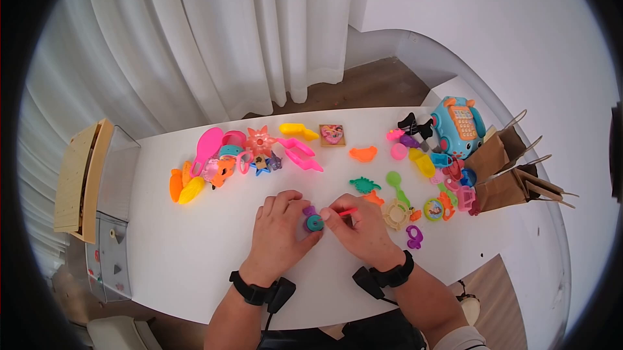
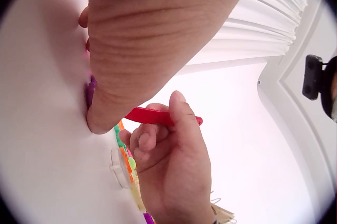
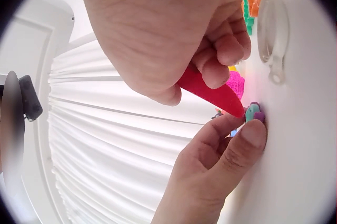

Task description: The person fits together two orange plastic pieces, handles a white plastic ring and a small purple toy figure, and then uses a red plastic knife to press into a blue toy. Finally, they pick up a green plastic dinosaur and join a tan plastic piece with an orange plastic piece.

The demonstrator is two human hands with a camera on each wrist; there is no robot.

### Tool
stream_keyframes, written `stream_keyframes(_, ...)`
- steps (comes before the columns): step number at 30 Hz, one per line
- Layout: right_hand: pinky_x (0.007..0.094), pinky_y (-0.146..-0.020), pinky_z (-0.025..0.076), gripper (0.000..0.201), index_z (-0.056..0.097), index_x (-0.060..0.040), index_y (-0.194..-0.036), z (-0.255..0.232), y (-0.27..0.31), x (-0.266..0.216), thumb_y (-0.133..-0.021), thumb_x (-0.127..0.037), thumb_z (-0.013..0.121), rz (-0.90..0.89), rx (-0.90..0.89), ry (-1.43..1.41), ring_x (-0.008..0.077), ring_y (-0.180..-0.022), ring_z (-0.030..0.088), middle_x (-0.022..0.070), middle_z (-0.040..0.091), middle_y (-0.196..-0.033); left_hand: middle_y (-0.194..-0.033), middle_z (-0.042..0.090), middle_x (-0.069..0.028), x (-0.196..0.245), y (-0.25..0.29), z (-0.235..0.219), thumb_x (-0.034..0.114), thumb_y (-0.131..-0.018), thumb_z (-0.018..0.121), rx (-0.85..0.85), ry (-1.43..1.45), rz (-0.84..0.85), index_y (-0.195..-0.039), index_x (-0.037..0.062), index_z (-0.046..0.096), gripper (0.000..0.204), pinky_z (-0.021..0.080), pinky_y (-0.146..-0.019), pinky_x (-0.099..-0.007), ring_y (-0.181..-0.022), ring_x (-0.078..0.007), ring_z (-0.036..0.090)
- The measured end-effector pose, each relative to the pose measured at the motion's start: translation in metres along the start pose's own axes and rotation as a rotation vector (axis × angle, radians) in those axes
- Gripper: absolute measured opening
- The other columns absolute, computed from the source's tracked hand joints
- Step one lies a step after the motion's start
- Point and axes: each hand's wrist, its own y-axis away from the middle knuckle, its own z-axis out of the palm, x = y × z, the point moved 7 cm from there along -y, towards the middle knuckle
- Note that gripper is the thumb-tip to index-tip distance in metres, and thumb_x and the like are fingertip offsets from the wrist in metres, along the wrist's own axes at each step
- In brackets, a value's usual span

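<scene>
In the head view, my left hand (image 1: 278, 228) rests low on the table, thumb and fingers about a small teal-and-purple toy (image 1: 315, 223). From the right wrist view, the thumb and index finger pinch this toy (image 3: 253, 112) close to the tabletop. My right hand (image 1: 362, 236) grips a red toy knife (image 1: 348, 212) between thumb and fingers. The blade of the knife (image 3: 221, 97) slants down, its tip right at the toy's top. In the left wrist view, the left hand (image 2: 152, 29) hides most of the toy, leaving a purple edge.
Toy pieces, a pink scoop (image 1: 207, 150) and a yellow piece (image 1: 191, 190) among them, lie at the left. Right of my hands are a green spoon (image 1: 395, 182), a cream ring (image 1: 395, 214), a toy phone (image 1: 458, 126) and paper bags (image 1: 503, 184). A clear box (image 1: 115, 168) stands at left.
</scene>
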Motion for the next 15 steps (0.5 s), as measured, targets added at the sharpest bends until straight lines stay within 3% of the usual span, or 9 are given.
stream_keyframes(4, 0.0319, -0.052, 0.045, 0.025, 0.068, -0.0043, -0.084, -0.0024, -0.0017, -0.0082, -0.097, -0.024, 0.075, -0.034, -0.003, 0.024, 0.0204, -0.054, 0.062, 0.0076, 0.062, -0.058, -0.13, 0.059, -0.0082, 0.0001, -0.0003, 0.0002, 0.022, -0.071, 0.09, 0.006, -0.008, 0.006, -0.12, 0.0083, 0.067, 0.055, 0.047, -0.099, -0.0433, -0.117, -0.0307, 0.057)
stream_keyframes(7, 0.0312, -0.054, 0.047, 0.025, 0.068, -0.0036, -0.084, -0.0018, -0.0004, -0.0054, -0.097, -0.023, 0.075, 0.051, -0.115, 0.155, 0.02, -0.054, 0.063, 0.0083, 0.064, -0.061, -0.13, 0.059, -0.0083, 0.0003, 0.0, 0.0009, 0.022, -0.071, 0.09, 0.006, 0.001, 0.01, -0.12, 0.0084, 0.067, 0.055, 0.047, -0.099, -0.0434, -0.117, -0.0308, 0.057)
stream_keyframes(13, 0.0322, -0.051, 0.043, 0.029, 0.066, -0.0035, -0.08, -0.0025, -0.0011, -0.0098, -0.098, -0.024, 0.075, -0.063, 0.043, 0.007, 0.0197, -0.05, 0.059, 0.007, 0.059, -0.055, -0.13, 0.059, -0.0085, 0.0016, 0.0003, 0.0002, 0.023, -0.071, 0.09, 0.006, -0.007, 0.018, -0.12, 0.0084, 0.067, 0.056, 0.047, -0.099, -0.0433, -0.117, -0.0309, 0.057)
stream_keyframes(15, 0.0318, -0.051, 0.044, 0.028, 0.066, -0.0033, -0.081, -0.0012, -0.0009, -0.0069, -0.098, -0.024, 0.074, 0.031, -0.074, 0.1, 0.0195, -0.05, 0.06, 0.007, 0.059, -0.056, -0.13, 0.059, -0.0084, 0.0009, 0.0003, 0.0007, 0.023, -0.071, 0.09, 0.005, -0.007, 0.017, -0.12, 0.0083, 0.067, 0.056, 0.047, -0.098, -0.0431, -0.117, -0.0308, 0.057)
